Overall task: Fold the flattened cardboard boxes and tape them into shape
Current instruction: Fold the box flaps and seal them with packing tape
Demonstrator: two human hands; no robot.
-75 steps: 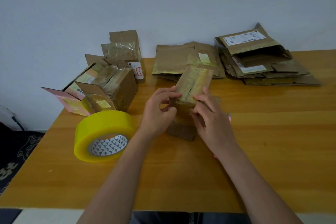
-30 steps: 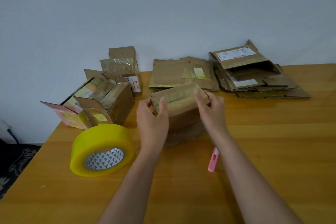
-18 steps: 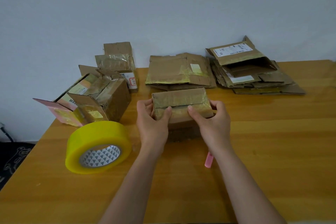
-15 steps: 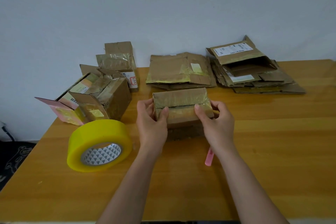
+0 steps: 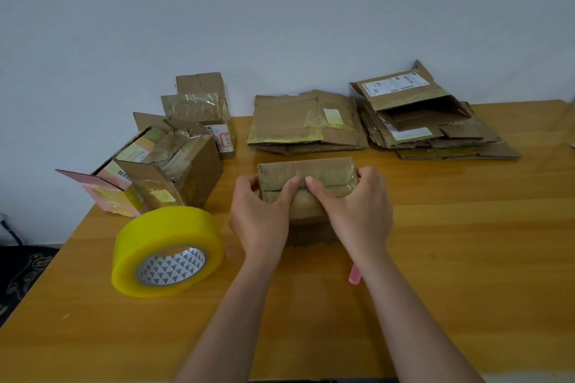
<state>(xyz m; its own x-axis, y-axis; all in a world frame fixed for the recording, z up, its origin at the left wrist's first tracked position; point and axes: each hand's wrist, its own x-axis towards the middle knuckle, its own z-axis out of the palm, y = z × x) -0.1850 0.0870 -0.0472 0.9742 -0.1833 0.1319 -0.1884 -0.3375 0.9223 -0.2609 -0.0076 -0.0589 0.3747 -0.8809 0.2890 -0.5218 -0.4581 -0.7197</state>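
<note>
A small brown cardboard box (image 5: 306,172) with old tape on it stands on the wooden table (image 5: 466,258) in the middle. My left hand (image 5: 259,218) grips its left end, thumb on the top flap. My right hand (image 5: 357,211) grips its right end, thumb beside the left thumb on the top seam. A big yellow tape roll (image 5: 168,250) lies to the left of my left hand. Two piles of flattened boxes lie at the back: one in the centre (image 5: 306,123), one at the right (image 5: 429,121).
Folded boxes sit at the back left: a larger one on its side (image 5: 174,165) with a pink flap, and a smaller upright one (image 5: 199,106). A pink cutter (image 5: 354,275) lies partly under my right wrist. A grey wall rises behind the table.
Both thumbs have slid inward along the top seam and now meet at its middle. The box has stayed in place on the table.
</note>
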